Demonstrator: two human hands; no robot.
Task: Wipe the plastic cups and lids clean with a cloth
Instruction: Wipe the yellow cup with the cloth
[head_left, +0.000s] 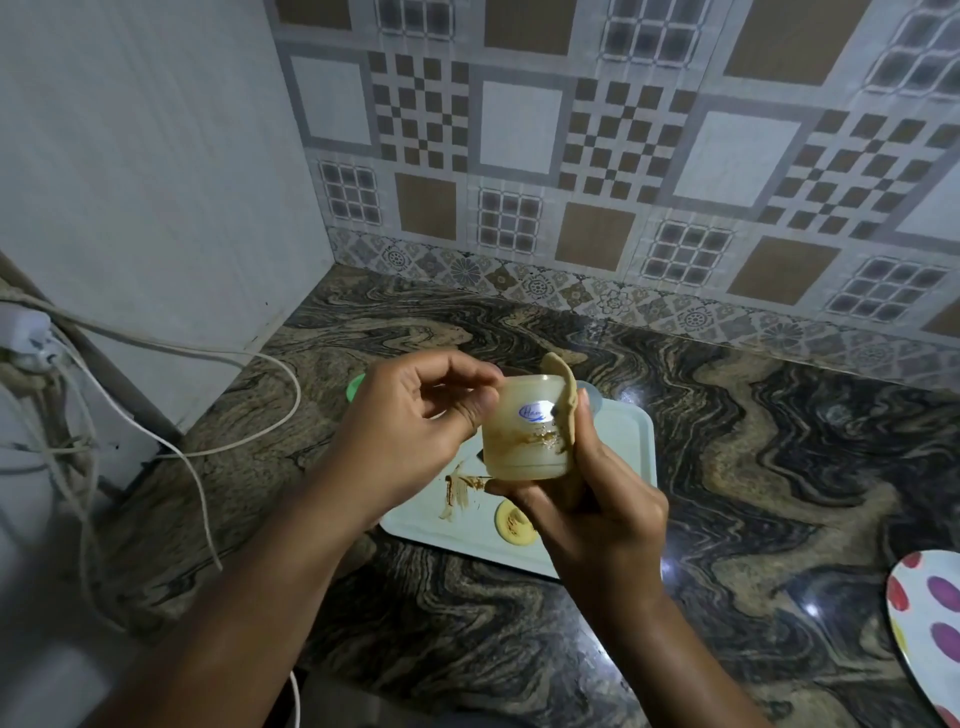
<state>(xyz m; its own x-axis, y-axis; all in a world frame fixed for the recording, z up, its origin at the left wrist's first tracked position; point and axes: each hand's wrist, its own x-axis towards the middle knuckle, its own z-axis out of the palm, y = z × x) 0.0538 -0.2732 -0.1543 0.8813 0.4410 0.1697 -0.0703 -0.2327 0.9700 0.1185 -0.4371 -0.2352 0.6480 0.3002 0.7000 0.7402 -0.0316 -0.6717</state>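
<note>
A small translucent plastic cup with a blue label and brown smears is held above the tray, lying on its side between both hands. My left hand pinches the cup's left end with thumb and curled fingers. My right hand holds a tan cloth against the cup's right side, with its forefinger along the cloth and its thumb under the cup. A yellow lid with brown stains lies on the tray. A green lid shows partly behind my left hand.
A pale tray with a brown smear sits on the dark marbled counter. A spotted plate lies at the right edge. White cables and a plug hang at the left. Tiled walls close the back and left.
</note>
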